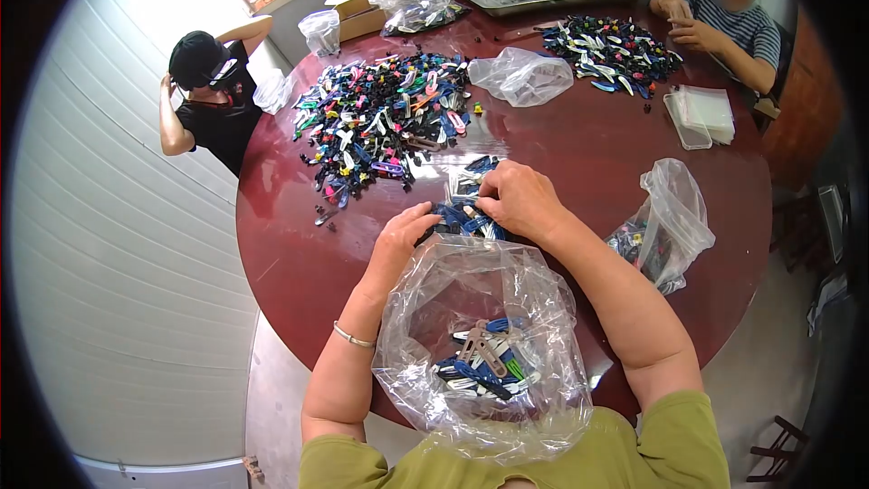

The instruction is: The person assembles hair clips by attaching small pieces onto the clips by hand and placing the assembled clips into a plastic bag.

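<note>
Red table (308,281) | left hand (405,228): half-curled against clips (453,218) | right hand (523,199): half-closed, touching them (both grips unclear)

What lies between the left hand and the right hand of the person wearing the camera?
In the head view, a small pile of mostly blue and white clips lies between the left hand and the right hand.

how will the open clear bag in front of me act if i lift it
The clear bag will probably fold and sag, as its thin film is creased. Weight likely gathers where the clips lie bunched inside. Its glossy surface may feel slippery.
</note>
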The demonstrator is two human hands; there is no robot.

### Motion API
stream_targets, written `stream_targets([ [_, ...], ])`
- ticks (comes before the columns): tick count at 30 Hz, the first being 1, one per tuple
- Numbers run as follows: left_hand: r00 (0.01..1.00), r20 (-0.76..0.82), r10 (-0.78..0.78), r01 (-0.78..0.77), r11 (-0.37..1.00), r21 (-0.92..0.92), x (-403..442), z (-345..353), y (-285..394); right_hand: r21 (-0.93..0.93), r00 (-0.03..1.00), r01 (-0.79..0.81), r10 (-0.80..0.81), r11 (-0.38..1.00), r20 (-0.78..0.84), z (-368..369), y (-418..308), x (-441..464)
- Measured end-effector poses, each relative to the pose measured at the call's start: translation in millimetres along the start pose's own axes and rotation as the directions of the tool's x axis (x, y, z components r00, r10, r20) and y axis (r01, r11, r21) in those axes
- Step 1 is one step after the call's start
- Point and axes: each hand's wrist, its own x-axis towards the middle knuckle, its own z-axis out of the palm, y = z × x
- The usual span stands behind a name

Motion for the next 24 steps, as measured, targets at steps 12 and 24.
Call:
stream_targets([
  [12,1.000,0.008,-0.010,0.010,1.000,0.010,-2.0,-1.0,2.7,0.766,0.994,-0.111,0.071,0.633,0.086,-49.7,-21.2,2.5],
  [24,0.999,0.043,-0.014,0.013,1.000,0.015,-1.0,-4.5,9.5,0.233,0.988,0.150,-0.138,0.961,-0.068,-60.7,-13.6,-0.3],
])
